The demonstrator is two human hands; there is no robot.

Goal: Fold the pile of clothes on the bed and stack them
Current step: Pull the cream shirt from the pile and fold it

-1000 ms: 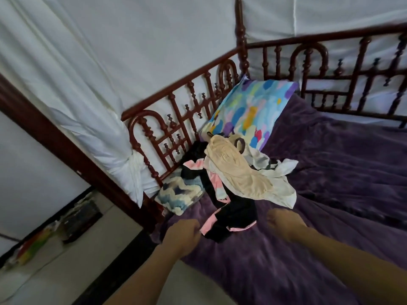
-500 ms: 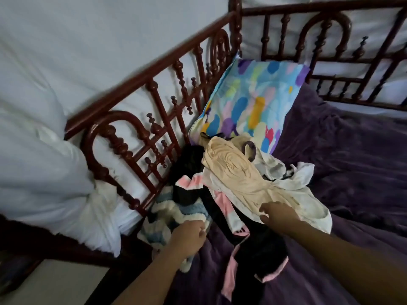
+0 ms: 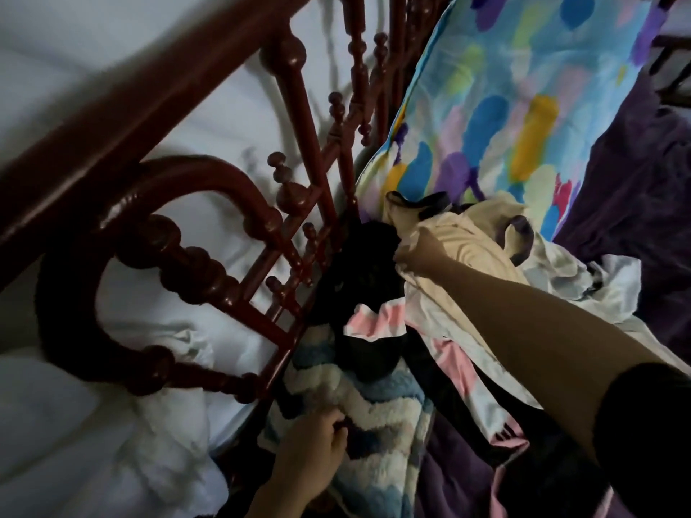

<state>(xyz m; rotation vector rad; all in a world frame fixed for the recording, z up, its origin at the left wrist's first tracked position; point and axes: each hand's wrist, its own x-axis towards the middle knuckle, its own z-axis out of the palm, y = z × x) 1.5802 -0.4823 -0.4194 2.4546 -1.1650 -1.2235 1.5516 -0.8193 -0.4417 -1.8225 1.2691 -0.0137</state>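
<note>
Against the carved wooden bed rail, the pile of clothes lies heaped on the purple blanket, with its far edge touching the multicoloured pillow. On top of the heap sits a cream garment with dark trim. A crumpled white garment lies beside it, and a black and pink garment is tangled underneath.

The right hand reaches across the heap, and its fingers are closed on a bunched fold at the cream garment's near-rail edge. The fingertips are buried in the cloth. Nearer the body, the left hand curls its fingers into the border of a blue and white zigzag fleece that lies under the pile.

Everything looks soft and light. The cream piece seems thin and limp, so it will probably sag and drag its neighbours along if it is lifted from one bunched spot. A better hold would likely be at two corners or along the trimmed openings. The fleece appears thicker and grippier, and it may cling to the clothes lying on it. No folded stack is in view, so the folding looks barely begun.
</note>
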